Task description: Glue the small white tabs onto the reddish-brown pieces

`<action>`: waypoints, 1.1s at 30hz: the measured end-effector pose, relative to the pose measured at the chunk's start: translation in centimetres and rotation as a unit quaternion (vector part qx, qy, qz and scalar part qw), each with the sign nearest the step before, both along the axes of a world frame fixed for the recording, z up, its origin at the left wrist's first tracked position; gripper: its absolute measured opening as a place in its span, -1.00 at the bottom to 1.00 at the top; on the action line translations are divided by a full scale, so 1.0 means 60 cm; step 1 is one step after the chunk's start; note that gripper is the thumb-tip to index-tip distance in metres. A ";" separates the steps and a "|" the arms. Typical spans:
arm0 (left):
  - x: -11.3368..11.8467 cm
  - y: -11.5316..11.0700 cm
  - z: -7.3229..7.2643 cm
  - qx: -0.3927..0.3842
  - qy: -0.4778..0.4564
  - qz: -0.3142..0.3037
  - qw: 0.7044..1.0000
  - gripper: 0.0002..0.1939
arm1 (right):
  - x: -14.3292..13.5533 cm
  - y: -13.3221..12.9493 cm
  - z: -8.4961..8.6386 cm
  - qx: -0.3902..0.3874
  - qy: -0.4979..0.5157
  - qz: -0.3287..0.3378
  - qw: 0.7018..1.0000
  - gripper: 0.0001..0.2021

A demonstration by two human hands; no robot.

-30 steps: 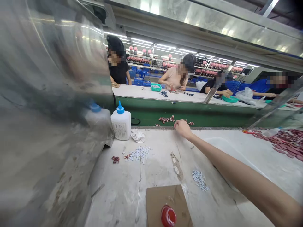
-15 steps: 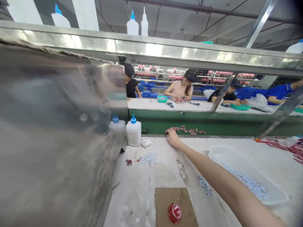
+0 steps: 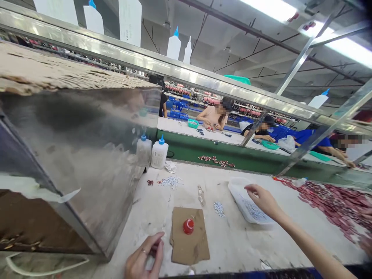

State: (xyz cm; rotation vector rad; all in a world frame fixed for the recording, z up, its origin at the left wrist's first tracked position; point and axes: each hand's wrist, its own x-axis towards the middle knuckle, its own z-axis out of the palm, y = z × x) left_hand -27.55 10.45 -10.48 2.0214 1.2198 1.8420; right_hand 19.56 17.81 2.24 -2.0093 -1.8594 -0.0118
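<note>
My right hand (image 3: 263,199) is over the white plastic tray (image 3: 270,221) of small pale-blue pieces (image 3: 252,209), its fingers loosely bent and slightly apart, with nothing visible in them. Low in the view, my left hand (image 3: 145,257) is half curled beside a piece of brown cardboard (image 3: 190,246). A gap shows between its thumb and forefinger, and I see nothing held there. On the cardboard stands a small red cup-shaped object (image 3: 188,226) with a pale top edge. Small pale-blue pieces also lie in a pile (image 3: 219,209) left of the tray and in a scattered heap (image 3: 170,181) farther back.
A white bottle with a blue nozzle (image 3: 159,154) and a crumpled white cloth (image 3: 170,167) stand by the metal box (image 3: 87,135) on the left. Many dark-red pieces (image 3: 334,205) cover the right side. Co-workers sit across the green belt (image 3: 186,149), where dark-red pieces lie.
My right hand has moved from the table's back edge, right and nearer, to over the tray. My left hand has come into view. The camera has tilted and turned right.
</note>
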 end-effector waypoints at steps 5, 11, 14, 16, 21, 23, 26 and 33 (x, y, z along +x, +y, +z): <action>-0.017 0.009 -0.008 0.013 0.030 -0.009 0.999 -0.79 | 0.062 -0.041 -0.006 -0.157 0.005 0.001 0.988 -0.77; -0.018 0.007 0.001 0.008 0.038 0.037 0.999 -0.79 | 0.052 -0.036 -0.035 -0.239 0.037 0.045 0.969 -0.75; -0.017 0.009 -0.005 -0.005 0.040 0.049 0.998 -0.77 | 0.057 -0.029 -0.039 -0.258 0.055 0.044 0.964 -0.77; -0.016 0.009 -0.010 -0.019 0.041 0.054 0.998 -0.76 | 0.063 -0.021 -0.041 -0.275 0.069 0.037 0.958 -0.78; -0.015 0.008 -0.012 -0.042 0.036 0.067 0.996 -0.74 | 0.074 -0.002 -0.039 -0.318 0.113 0.022 0.941 -0.76; -0.014 0.006 -0.009 -0.051 0.035 0.070 0.996 -0.75 | 0.076 0.003 -0.025 -0.324 0.125 0.019 0.937 -0.76; -0.013 0.003 -0.005 -0.056 0.032 0.078 0.995 -0.75 | 0.074 0.012 0.013 -0.317 0.141 0.031 0.937 -0.77; -0.013 0.004 -0.003 -0.057 0.035 0.081 0.994 -0.76 | -0.030 0.037 0.042 -0.283 0.142 0.131 0.939 -0.77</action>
